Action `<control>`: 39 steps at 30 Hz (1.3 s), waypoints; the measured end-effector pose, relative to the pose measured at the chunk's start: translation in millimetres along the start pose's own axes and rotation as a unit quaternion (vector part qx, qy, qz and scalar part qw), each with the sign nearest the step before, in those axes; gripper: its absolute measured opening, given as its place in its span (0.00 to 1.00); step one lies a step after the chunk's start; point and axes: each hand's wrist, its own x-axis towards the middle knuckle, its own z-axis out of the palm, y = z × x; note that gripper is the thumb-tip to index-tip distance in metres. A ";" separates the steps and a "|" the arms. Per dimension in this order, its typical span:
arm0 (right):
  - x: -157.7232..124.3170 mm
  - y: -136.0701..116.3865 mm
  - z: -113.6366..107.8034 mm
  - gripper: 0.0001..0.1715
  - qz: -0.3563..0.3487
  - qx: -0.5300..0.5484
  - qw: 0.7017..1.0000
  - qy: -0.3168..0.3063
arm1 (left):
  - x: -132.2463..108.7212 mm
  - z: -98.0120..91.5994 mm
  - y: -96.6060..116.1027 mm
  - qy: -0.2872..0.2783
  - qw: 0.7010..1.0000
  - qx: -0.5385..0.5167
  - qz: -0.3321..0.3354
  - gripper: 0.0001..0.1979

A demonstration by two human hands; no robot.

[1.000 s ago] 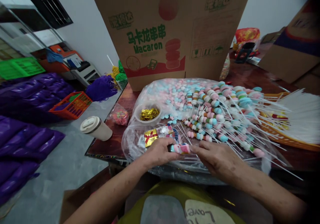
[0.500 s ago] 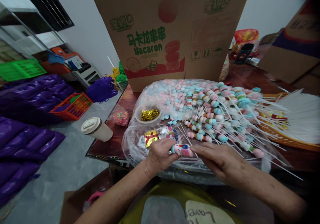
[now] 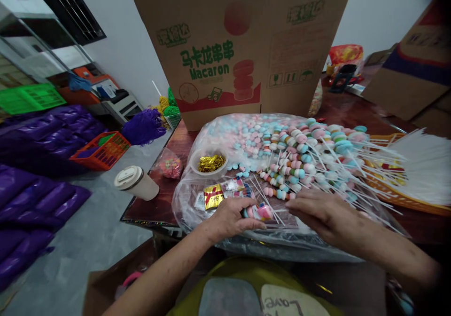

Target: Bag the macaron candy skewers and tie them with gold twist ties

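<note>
My left hand is at the front of the table, with fingers above and thumb below a wrapped marshmallow skewer. Pink and white pieces show through its printed clear wrapper; the rest is hidden by the hand. Just right of it, my right hand reaches in with fingers stretched out together, palm down, holding nothing I can see. Bare white sticks lie beyond the left fingertips. Behind that hand are a gold packet marked "TWIST" and other small printed wrappers.
A pile of marshmallow skewers covers the plastic bag behind my hands. A bowl of gold twist ties and a lidded cup stand left. An orange basket holds white sticks at right. A tall carton blocks the back.
My right hand has moved off the end of the wrapped skewer, a little right and up. My left hand keeps the skewer, its thumb now stretched further right.
</note>
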 end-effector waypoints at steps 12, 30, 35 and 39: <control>34.3 -11.2 31.8 0.19 0.058 0.150 0.983 -0.087 | 17.8 6.9 -11.6 -0.136 0.944 -0.292 -0.063 0.22; 29.5 -23.2 -5.6 0.27 -0.095 0.089 0.987 -0.092 | 11.7 -9.0 -0.3 -0.138 0.867 -0.458 -0.138 0.15; 35.5 -31.5 9.5 0.27 -0.094 0.014 0.988 -0.125 | 11.7 -0.9 17.5 -0.062 0.939 -0.326 -0.091 0.10; 35.3 -23.7 22.3 0.37 -0.070 0.000 0.995 -0.076 | 13.5 3.2 17.3 -0.021 0.929 -0.359 -0.087 0.14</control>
